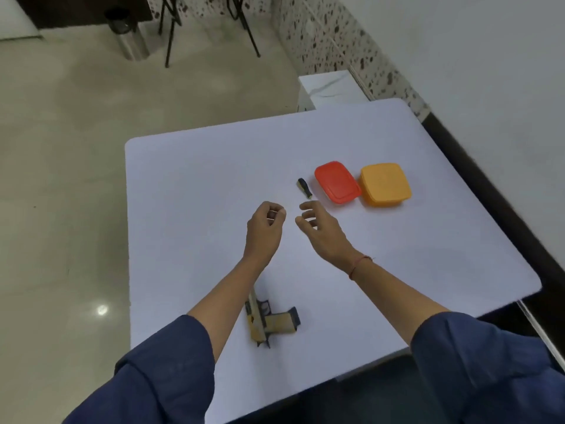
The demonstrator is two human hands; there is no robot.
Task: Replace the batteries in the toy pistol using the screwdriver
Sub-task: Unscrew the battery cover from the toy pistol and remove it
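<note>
On the white table (189, 166) the toy pistol (275, 322) lies by the near edge, beside the left forearm. The right hand (321, 228), loosely spread and empty, is nearer the screwdriver (305, 188), which lies just beyond its fingertips with its tip toward them. The left hand (264, 231) is curled; whether it holds anything is unclear.

Both forearms outstretched, left grip (265, 223) curled closed, right grip (318, 226) loosely spread.

Loose dark navy-blue fabric sleeves (159, 371) are worn on both arms and end near the elbows. A thin red thread bracelet (357, 266) is tied round the wrist of the right hand (319, 229).
</note>
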